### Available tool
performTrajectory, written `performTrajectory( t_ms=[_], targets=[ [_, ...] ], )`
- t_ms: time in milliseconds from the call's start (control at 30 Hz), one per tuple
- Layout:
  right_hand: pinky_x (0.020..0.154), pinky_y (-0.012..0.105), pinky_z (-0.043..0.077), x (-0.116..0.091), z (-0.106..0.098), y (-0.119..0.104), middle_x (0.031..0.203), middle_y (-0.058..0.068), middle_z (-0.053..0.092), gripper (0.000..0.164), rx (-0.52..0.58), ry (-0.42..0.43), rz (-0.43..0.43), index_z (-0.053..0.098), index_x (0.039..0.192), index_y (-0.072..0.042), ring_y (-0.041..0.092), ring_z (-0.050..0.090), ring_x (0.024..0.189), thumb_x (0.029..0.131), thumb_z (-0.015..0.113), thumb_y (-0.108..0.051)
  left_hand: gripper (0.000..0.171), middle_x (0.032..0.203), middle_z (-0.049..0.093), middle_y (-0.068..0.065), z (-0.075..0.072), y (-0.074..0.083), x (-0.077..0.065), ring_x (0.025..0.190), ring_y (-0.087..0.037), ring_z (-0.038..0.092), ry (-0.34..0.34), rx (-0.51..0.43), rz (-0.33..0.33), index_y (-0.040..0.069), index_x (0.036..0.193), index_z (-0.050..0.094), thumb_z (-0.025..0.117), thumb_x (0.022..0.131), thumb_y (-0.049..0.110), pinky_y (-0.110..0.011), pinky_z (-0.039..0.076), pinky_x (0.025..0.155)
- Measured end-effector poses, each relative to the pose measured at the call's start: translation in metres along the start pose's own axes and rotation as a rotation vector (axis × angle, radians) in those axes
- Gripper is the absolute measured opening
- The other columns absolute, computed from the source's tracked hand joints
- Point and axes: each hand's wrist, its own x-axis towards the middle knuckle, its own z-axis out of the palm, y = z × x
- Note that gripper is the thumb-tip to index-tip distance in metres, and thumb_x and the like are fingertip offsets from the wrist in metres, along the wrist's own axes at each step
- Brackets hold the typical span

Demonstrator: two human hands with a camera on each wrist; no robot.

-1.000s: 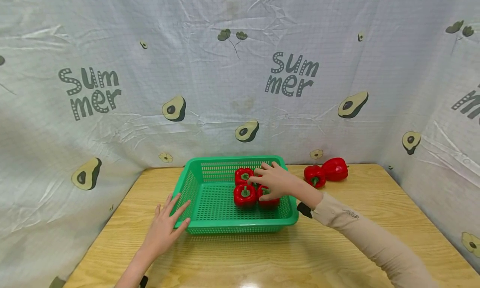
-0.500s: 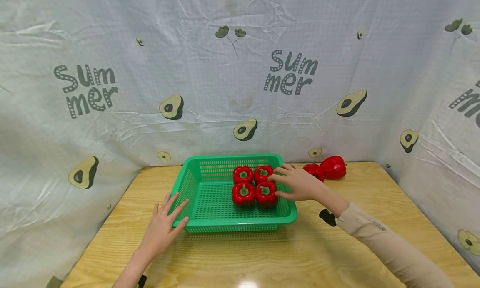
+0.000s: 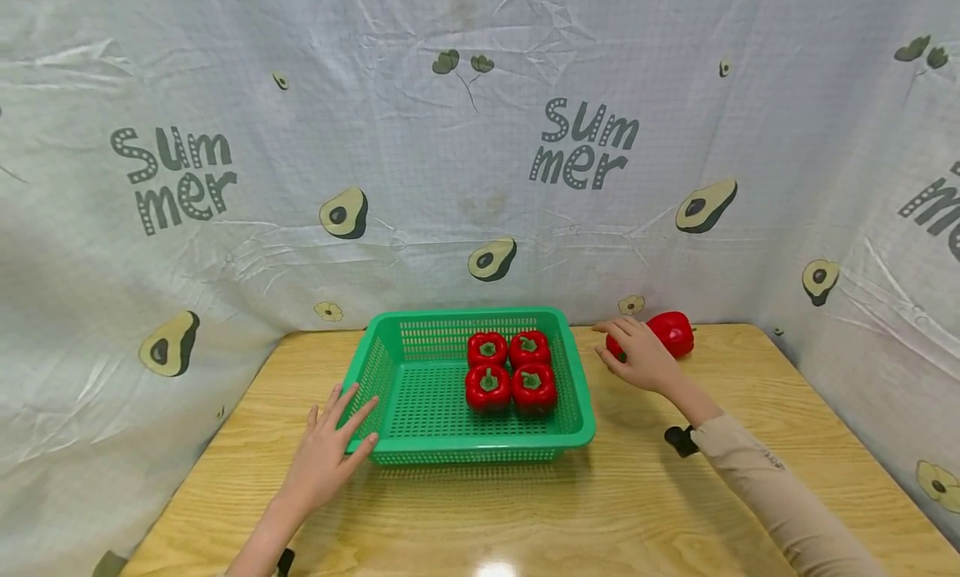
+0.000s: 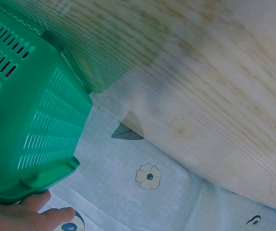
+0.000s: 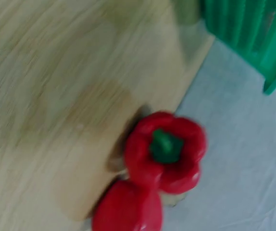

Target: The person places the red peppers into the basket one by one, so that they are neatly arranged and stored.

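Observation:
My left hand [image 3: 327, 448] rests with spread fingers on the left rim of a green plastic basket [image 3: 480, 446]. In the left wrist view its fingers touch the rim of the basket [image 4: 46, 110]. Several red bell peppers stand stem up in the basket's right half, among them a front pepper [image 3: 533, 388]. My right hand [image 3: 637, 353] is over the table right of the basket, fingers loosely bent and holding nothing. It partly hides a red bell pepper [image 5: 164, 151], which shows whole in the right wrist view. Touching that one is another red bell pepper [image 3: 672, 333], lying on its side.
The basket stands on a wooden table [image 3: 480, 519]. A white cloth [image 3: 420, 160] printed with avocados and lettering hangs behind the table and along both sides. Dark wrist straps [image 3: 681, 440] show below the hands.
My right hand has moved right, out of the basket and over to the loose peppers, uncovering the ones inside. The left hand has stayed at the basket's rim.

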Motion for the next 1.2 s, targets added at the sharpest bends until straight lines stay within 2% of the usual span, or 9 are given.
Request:
performTrajectory(
  t_ms=[267,400,600,733,933,1200],
  targets=[
    [0.081,0.050,0.040,-0.011,0.002,0.029,0.107,0.015,0.058,0.035,-0.021,-0.027,0.110,0.057,0.110,-0.002,0.031,0.048,0.102,0.080,0.062,-0.018,0.049,0.140,0.034,-0.019,0.000,0.000,0.000,0.134,-0.038,0.020,0.025,0.022,0.019,0.014,0.129,0.049,0.059,0.084,0.028,-0.068,0.020,0.095],
    [0.080,0.054,0.037,-0.018,0.007,0.040,0.111,0.015,0.054,0.040,-0.059,-0.042,0.123,0.055,0.113,-0.003,0.032,0.046,0.104,0.078,0.065,-0.020,0.049,0.140,0.034,-0.019,0.000,0.000,0.000,0.135,-0.038,0.019,0.019,0.014,0.013,0.015,0.129,0.049,0.059,0.083,0.027,-0.068,0.020,0.095],
    [0.079,0.053,0.035,-0.027,0.014,0.052,0.114,0.017,0.053,0.046,-0.143,-0.078,0.078,0.054,0.113,-0.001,0.033,0.045,0.104,0.074,0.068,-0.022,0.049,0.141,0.033,-0.018,0.000,-0.001,0.000,0.135,-0.038,0.017,0.004,0.004,0.004,0.015,0.129,0.049,0.059,0.083,0.029,-0.069,0.019,0.095],
    [0.079,0.055,0.035,-0.032,0.016,0.058,0.114,0.017,0.053,0.050,-0.194,-0.149,0.064,0.054,0.114,-0.002,0.032,0.045,0.105,0.073,0.069,-0.025,0.049,0.141,0.033,-0.018,0.001,-0.001,0.001,0.135,-0.038,0.017,0.005,0.007,0.011,0.015,0.129,0.048,0.058,0.085,0.031,-0.069,0.019,0.095],
    [0.083,0.060,0.033,-0.038,0.018,0.064,0.123,0.017,0.047,0.064,-0.218,-0.254,0.044,0.048,0.123,-0.004,0.032,0.040,0.111,0.069,0.073,-0.028,0.048,0.140,0.033,-0.019,0.001,-0.001,0.001,0.136,-0.037,0.017,0.016,0.008,0.017,0.015,0.129,0.049,0.055,0.086,0.034,-0.068,0.020,0.095],
    [0.081,0.063,0.035,-0.038,0.027,0.073,0.126,0.016,0.044,0.069,-0.222,-0.271,-0.052,0.047,0.126,-0.011,0.034,0.038,0.111,0.065,0.076,-0.023,0.048,0.141,0.033,-0.019,0.001,-0.001,0.001,0.136,-0.037,0.017,0.007,0.011,0.008,0.014,0.129,0.049,0.058,0.085,0.031,-0.069,0.019,0.095]
  ],
)
